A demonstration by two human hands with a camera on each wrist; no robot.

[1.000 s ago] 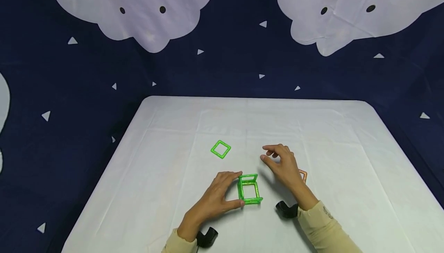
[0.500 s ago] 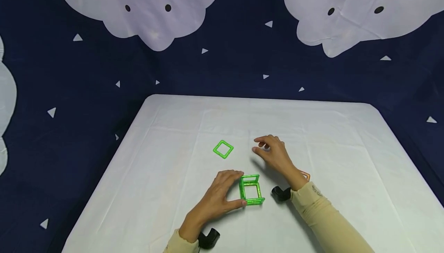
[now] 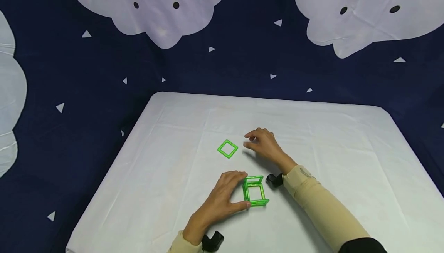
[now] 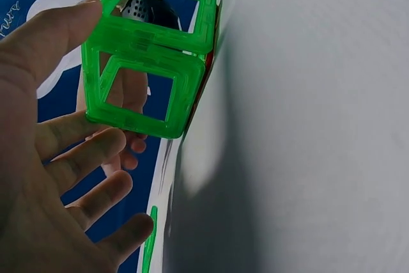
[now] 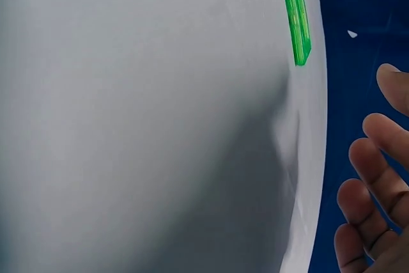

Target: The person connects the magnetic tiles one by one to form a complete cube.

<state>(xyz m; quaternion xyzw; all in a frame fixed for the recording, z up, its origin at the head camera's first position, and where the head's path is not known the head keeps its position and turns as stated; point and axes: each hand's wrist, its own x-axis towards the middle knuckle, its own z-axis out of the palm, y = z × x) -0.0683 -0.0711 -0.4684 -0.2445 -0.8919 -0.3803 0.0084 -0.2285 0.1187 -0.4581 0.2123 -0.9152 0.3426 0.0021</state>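
Note:
My left hand (image 3: 220,195) grips a partly built box of green magnetic tiles (image 3: 258,203), its thumb on the near side and fingers on the far side. In the left wrist view, the thumb presses an upper corner of these joined tiles (image 4: 140,36), and a thin red edge (image 4: 208,62) shows along the side facing the table. A single green square tile (image 3: 222,144) lies flat farther back. Just right of that tile, my right hand (image 3: 264,143) hovers with thumb and fingers apart, holding nothing. The right wrist view shows the loose tile (image 5: 296,20) beyond relaxed fingers (image 5: 367,158).
The white-covered table (image 3: 180,141) ends at a dark blue backdrop (image 3: 243,68) with cloud prints. Black wrist-camera mounts (image 3: 212,241) stick out beside both wrists. My right sleeve (image 3: 319,203) crosses the table's right part.
My right hand has moved left and away from me toward the loose green tile. Its forearm now covers the orange tile seen earlier. The left hand keeps its grip; the head view has shifted slightly.

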